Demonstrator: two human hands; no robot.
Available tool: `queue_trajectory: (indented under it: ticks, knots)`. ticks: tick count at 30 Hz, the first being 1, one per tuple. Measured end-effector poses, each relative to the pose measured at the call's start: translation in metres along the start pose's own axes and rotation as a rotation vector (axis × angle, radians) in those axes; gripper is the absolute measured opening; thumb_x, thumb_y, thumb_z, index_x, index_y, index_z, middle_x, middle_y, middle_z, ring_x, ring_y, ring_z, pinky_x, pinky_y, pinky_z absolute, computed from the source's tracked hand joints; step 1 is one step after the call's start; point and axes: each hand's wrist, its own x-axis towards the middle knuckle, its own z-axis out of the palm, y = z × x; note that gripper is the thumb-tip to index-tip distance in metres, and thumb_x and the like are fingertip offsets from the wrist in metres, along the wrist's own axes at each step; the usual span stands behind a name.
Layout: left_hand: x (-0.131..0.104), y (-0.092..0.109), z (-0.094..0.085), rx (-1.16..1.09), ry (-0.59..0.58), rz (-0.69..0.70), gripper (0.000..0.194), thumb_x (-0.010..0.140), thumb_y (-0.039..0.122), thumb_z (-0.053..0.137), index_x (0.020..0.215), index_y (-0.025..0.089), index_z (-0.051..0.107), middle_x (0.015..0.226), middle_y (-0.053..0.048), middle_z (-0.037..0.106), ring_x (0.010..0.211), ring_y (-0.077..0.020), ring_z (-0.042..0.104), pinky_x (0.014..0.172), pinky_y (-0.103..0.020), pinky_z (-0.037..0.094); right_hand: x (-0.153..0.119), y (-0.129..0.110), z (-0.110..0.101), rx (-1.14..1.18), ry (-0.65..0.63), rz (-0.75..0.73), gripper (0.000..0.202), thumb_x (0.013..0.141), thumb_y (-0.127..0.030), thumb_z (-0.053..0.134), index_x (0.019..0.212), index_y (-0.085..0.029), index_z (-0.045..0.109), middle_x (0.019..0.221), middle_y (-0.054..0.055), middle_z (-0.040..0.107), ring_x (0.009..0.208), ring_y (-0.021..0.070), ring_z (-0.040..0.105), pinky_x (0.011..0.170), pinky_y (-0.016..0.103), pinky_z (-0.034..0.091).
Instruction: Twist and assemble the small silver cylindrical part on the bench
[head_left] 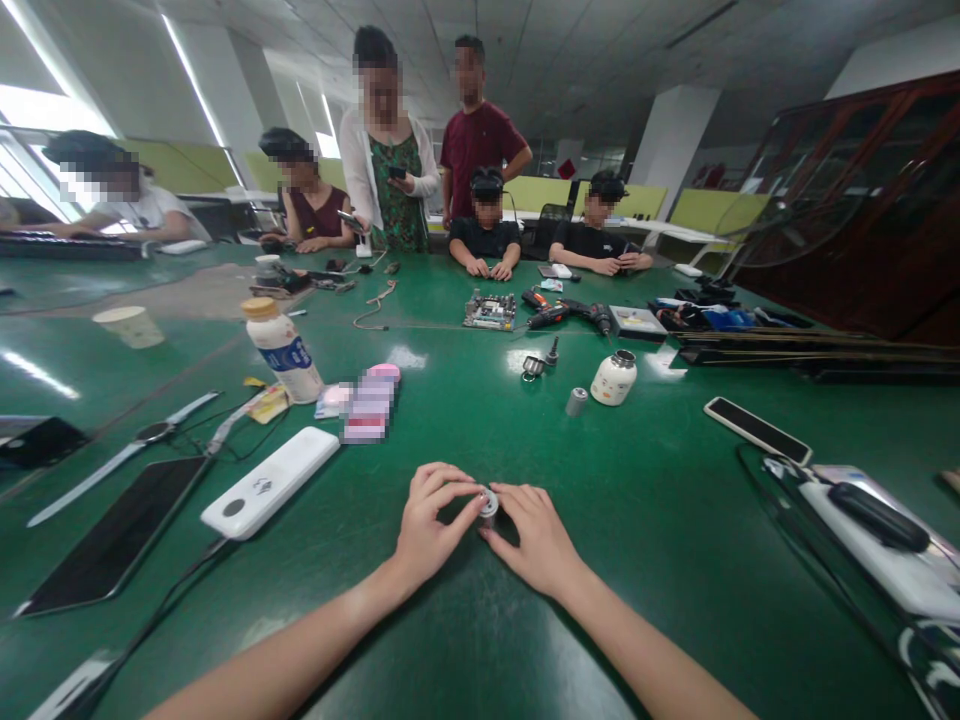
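A small silvery metal cylinder (489,507) stands upright on the green table (480,620), between my two hands. My left hand (437,515) holds its left side, with thumb and index finger at the rim. From the right, my right hand (534,530) closes on it with fingertips at the upper edge and the thumb lower down. A similar grey cylinder (576,402) stands farther back, beside a small white bottle (614,378) with a face drawn on it. Near these lie a black ring-shaped part (532,368) and a dark threaded part (553,350).
Left are a white power bank (271,482), a tablet (116,530), a watch (154,432), a milk bottle (281,350) and a pink packet (372,402). A phone (757,428) and cables lie right. Circuit board (490,310), drills and several people are beyond.
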Motion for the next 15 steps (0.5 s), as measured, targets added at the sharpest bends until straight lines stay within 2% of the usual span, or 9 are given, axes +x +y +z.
queue_trajectory:
  ticks: [3,15]
  knots:
    - [-0.0004,0.0022,0.0002,-0.035,-0.05,0.042,0.009,0.086,0.029,0.067,0.091,0.025,0.073,0.086,-0.003,0.072,0.093,-0.0215,0.057,0.085,-0.04,0.048,-0.0002,0.0007,0.0004,0.009,0.004,-0.009,0.033,0.087,-0.03,0.065,0.119,-0.022,0.059,0.124,0.009,0.064,0.112,0.0256,0.059,0.096,0.044,0.045]
    - [-0.0012,0.0002,0.0001,-0.047,-0.154,0.029,0.016,0.09,0.026,0.062,0.101,0.026,0.073,0.095,-0.005,0.071,0.097,-0.0221,0.055,0.089,-0.04,0.046,-0.0002,0.0002,-0.0007,0.028,-0.004,0.004,0.034,0.087,-0.029,0.065,0.12,-0.021,0.059,0.123,0.009,0.064,0.113,0.0255,0.058,0.096,0.045,0.044]
